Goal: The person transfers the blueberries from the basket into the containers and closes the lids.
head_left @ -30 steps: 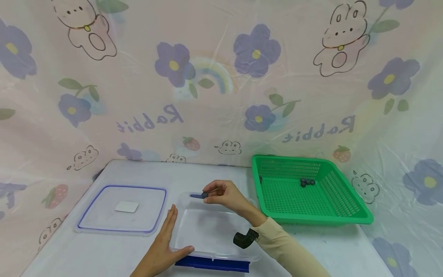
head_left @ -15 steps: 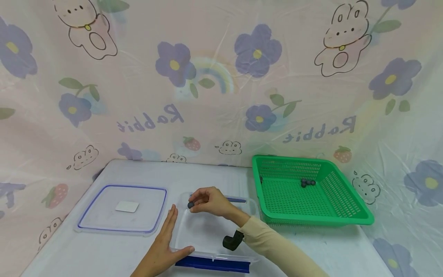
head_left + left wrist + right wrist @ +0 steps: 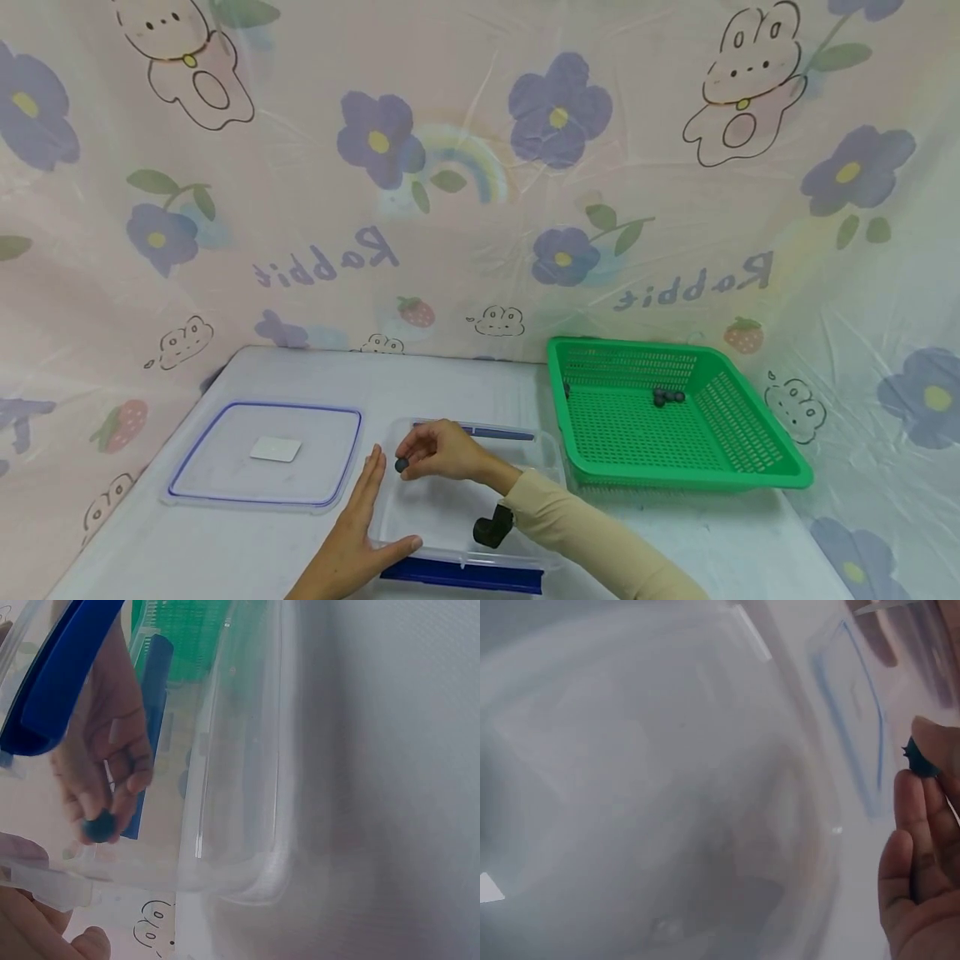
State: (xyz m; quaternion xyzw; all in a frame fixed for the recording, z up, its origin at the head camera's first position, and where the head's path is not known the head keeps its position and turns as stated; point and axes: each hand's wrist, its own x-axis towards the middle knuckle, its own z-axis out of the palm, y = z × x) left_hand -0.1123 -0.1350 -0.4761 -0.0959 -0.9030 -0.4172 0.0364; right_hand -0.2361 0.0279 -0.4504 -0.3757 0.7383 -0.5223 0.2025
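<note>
My right hand pinches a dark blueberry between thumb and fingertips, over the left side of a clear plastic container. The berry's little crown shows in the right wrist view, on the blueberry. Seen through the container wall in the left wrist view, the right hand points its fingertips and the berry downward. With fingers straight and thumb spread, my left hand rests against the container's front left corner. A blue latch hangs along the front side; another blue latch lies along the back.
Left of the container lies its clear lid with a blue seal and a white card on it. A green basket stands at the right, with several blueberries inside. A patterned curtain hangs behind the table.
My right hand has moved left and a little nearer with the blueberry, from the container's back rim to its left side. The left hand stays in place.
</note>
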